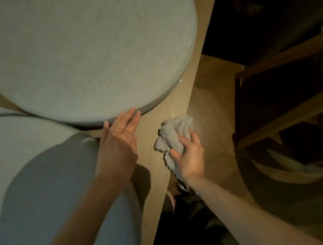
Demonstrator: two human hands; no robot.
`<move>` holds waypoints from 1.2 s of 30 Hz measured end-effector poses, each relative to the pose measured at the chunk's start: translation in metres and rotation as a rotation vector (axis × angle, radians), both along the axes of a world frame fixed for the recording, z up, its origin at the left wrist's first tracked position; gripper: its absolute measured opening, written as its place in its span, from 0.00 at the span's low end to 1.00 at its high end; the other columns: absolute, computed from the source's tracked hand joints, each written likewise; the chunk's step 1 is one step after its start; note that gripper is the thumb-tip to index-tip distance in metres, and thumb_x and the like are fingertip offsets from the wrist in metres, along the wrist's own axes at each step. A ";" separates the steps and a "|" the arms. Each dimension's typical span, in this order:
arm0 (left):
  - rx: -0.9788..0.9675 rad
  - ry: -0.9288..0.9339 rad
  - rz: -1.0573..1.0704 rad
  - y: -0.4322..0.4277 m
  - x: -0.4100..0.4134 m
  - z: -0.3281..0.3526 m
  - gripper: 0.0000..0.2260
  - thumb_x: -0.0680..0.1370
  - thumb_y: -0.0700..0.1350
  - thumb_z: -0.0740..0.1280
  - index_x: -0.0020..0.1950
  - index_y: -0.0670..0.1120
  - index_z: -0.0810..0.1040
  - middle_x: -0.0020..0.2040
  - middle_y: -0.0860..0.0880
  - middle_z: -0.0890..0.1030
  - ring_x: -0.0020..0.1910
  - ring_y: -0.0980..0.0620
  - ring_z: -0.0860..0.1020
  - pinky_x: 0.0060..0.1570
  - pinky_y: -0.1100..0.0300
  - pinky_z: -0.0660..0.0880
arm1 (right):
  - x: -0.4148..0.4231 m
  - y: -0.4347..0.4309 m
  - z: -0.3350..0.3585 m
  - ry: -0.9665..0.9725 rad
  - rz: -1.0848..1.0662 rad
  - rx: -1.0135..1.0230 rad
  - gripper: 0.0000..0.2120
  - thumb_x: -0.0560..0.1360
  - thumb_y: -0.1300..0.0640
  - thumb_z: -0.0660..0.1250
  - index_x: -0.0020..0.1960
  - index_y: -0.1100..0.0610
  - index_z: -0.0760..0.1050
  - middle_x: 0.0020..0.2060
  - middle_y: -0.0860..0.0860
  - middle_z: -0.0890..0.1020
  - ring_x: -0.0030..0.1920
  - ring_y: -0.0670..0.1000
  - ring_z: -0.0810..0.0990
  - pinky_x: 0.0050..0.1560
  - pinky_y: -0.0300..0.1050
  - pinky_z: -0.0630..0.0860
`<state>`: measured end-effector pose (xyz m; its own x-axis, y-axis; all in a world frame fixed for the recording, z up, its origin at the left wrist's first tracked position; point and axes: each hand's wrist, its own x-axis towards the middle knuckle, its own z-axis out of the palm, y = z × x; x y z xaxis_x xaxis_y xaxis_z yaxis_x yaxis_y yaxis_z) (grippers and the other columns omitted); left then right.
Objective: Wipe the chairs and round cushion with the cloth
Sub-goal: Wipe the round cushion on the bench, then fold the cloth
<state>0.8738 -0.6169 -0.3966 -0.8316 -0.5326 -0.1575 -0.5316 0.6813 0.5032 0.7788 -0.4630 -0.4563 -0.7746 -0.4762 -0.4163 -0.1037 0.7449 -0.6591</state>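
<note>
A large round grey cushion fills the upper left, lying on a wooden bench. My left hand reaches toward its near edge with straight fingers, the fingertips at the rim. My right hand grips a crumpled grey cloth over the bench's right edge. A wooden chair with slatted rails stands at the right, partly in shadow.
A second grey cushion lies at the lower left under my left forearm, and another grey edge shows at the far left. Wooden floor runs between bench and chair. Dark furniture stands at the upper right.
</note>
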 end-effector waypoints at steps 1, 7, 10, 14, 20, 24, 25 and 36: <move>0.002 -0.011 0.020 0.004 0.011 -0.001 0.24 0.81 0.37 0.59 0.76 0.48 0.59 0.77 0.49 0.59 0.76 0.52 0.56 0.72 0.58 0.39 | 0.015 0.008 0.002 -0.037 0.020 0.003 0.24 0.73 0.61 0.70 0.69 0.57 0.71 0.72 0.58 0.64 0.71 0.59 0.64 0.66 0.37 0.59; -0.050 -0.101 0.056 0.040 0.078 0.004 0.23 0.75 0.33 0.67 0.70 0.42 0.72 0.72 0.38 0.68 0.74 0.38 0.61 0.72 0.43 0.47 | 0.060 0.052 0.023 -0.229 0.199 0.100 0.20 0.71 0.62 0.74 0.62 0.60 0.78 0.65 0.53 0.69 0.63 0.48 0.69 0.55 0.22 0.60; -0.020 -0.091 0.096 0.049 0.083 0.006 0.22 0.75 0.34 0.67 0.69 0.42 0.71 0.71 0.38 0.68 0.73 0.39 0.63 0.72 0.43 0.47 | 0.043 0.054 0.038 -0.184 0.214 0.087 0.14 0.71 0.59 0.73 0.57 0.57 0.81 0.59 0.52 0.73 0.54 0.45 0.71 0.45 0.23 0.63; 0.121 -0.128 0.174 0.055 0.068 0.027 0.23 0.82 0.41 0.57 0.77 0.50 0.58 0.71 0.45 0.71 0.68 0.48 0.69 0.72 0.53 0.56 | 0.020 0.046 0.075 -0.107 0.201 -0.009 0.17 0.73 0.59 0.71 0.61 0.54 0.77 0.56 0.51 0.73 0.55 0.47 0.73 0.45 0.21 0.66; 0.200 -0.031 0.144 0.072 0.028 0.112 0.22 0.82 0.46 0.58 0.76 0.48 0.60 0.69 0.44 0.72 0.66 0.46 0.71 0.64 0.57 0.65 | -0.009 0.044 0.159 -0.012 0.284 -0.114 0.21 0.73 0.57 0.73 0.65 0.54 0.74 0.59 0.49 0.74 0.57 0.43 0.70 0.51 0.23 0.63; 0.288 0.023 0.126 0.098 0.009 0.184 0.24 0.80 0.50 0.62 0.75 0.49 0.63 0.69 0.47 0.73 0.67 0.51 0.70 0.69 0.56 0.64 | -0.024 0.072 0.236 0.040 0.292 -0.195 0.23 0.72 0.56 0.74 0.66 0.56 0.74 0.58 0.46 0.71 0.56 0.41 0.68 0.50 0.17 0.61; 0.318 0.041 0.128 0.107 0.006 0.202 0.24 0.79 0.51 0.64 0.74 0.49 0.65 0.66 0.49 0.75 0.65 0.52 0.72 0.68 0.54 0.66 | -0.027 0.083 0.256 0.049 0.291 -0.208 0.24 0.72 0.55 0.74 0.66 0.56 0.74 0.58 0.46 0.71 0.57 0.41 0.69 0.51 0.17 0.61; 0.621 0.399 0.110 0.231 -0.040 0.385 0.06 0.81 0.46 0.62 0.48 0.45 0.75 0.39 0.52 0.79 0.36 0.64 0.76 0.35 0.70 0.71 | -0.071 0.217 0.449 0.263 0.356 -0.240 0.17 0.75 0.45 0.68 0.61 0.50 0.76 0.65 0.47 0.72 0.65 0.44 0.70 0.63 0.43 0.69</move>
